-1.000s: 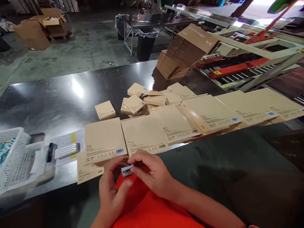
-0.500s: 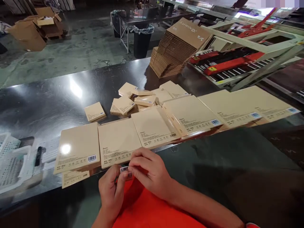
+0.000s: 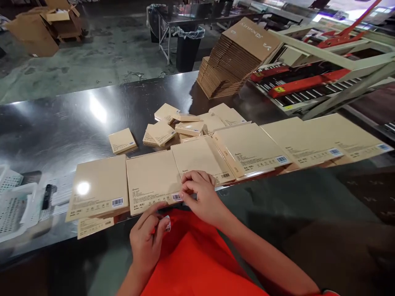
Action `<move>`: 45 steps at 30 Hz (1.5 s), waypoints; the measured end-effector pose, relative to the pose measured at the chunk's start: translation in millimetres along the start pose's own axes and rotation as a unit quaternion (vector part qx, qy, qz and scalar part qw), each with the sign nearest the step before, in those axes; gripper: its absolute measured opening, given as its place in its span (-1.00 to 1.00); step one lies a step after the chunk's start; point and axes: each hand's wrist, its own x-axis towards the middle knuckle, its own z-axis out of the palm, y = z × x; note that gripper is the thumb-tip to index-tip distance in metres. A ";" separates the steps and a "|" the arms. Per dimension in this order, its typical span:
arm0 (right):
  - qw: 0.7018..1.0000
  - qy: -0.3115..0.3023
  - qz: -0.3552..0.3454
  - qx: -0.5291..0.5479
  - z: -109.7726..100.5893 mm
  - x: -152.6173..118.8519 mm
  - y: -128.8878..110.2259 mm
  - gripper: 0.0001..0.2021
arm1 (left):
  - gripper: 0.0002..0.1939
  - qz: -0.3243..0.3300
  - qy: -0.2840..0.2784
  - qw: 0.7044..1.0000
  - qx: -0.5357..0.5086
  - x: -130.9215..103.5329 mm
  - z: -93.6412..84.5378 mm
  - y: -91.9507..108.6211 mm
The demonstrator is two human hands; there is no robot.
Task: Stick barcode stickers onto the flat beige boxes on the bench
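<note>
The right hand [image 3: 202, 197] reaches forward, wrist low, its thumb and forefinger pinched on a small white barcode sticker [image 3: 176, 197] at the near corner of a flat beige cardboard box [image 3: 151, 181]. The left hand [image 3: 148, 236] hangs back over the orange cloth [image 3: 197, 263], fingers curled round a little strip of barcode labels [image 3: 167, 224]. Both boxes and hands are at the near edge of the shiny steel table [image 3: 61, 119].
</note>
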 end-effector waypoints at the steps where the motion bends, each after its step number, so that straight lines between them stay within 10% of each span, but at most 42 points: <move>1: 1.000 0.004 -0.001 -0.004 0.7 0.1 0.1 -0.87 | -0.78 0.000 -0.003 1.000 -0.003 1.0 -0.7 -0.3; 20: 0.975 0.096 0.030 -0.198 13.7 1.4 1.5 -0.66 | -0.79 -0.018 0.005 1.000 -0.001 -0.2 0.1 -6.4; 27: 0.990 0.119 -0.075 -0.010 11.7 -10.7 3.9 -0.90 | -0.77 -0.119 0.057 0.985 -0.109 -1.2 -2.1 11.7; 31: 0.956 -0.028 -0.193 0.221 -5.7 -27.1 -3.6 -0.85 | -0.76 -0.105 0.071 0.980 -0.156 7.3 5.1 29.9; 38: 0.945 -0.042 -0.067 0.317 -28.6 -41.5 11.6 -0.98 | -0.81 -0.117 -0.013 0.966 -0.230 14.9 29.0 53.0; 45: 0.952 -0.002 -0.090 0.291 -50.2 -48.5 39.7 -0.90 | -0.92 -0.149 -0.034 0.970 -0.190 16.7 57.0 71.6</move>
